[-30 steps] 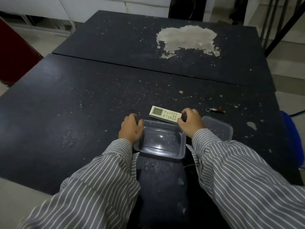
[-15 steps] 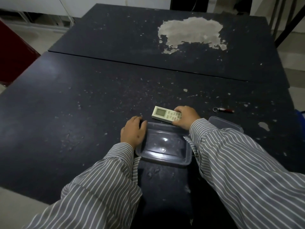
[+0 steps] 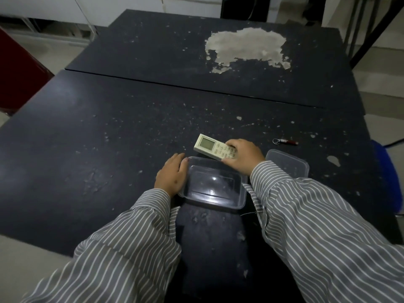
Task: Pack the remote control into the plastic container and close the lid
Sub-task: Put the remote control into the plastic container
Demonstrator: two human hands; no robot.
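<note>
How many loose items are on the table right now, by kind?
Remote control: 1
Plastic container: 1
Lid: 1
Small red keychain item: 1
Total: 4

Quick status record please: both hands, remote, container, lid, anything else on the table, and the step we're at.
left hand: resting against the container's left wall
right hand: gripping the button end of the remote
remote control: display up, at the container's far edge, not yet inside
container: clear plastic, open, nothing in it
lid: off, lying on the table to the right of the container, partly behind the right sleeve
other item: small red keychain further right
table: dark, paint chipped
step: remote grasped; placing and closing not yet done
</note>
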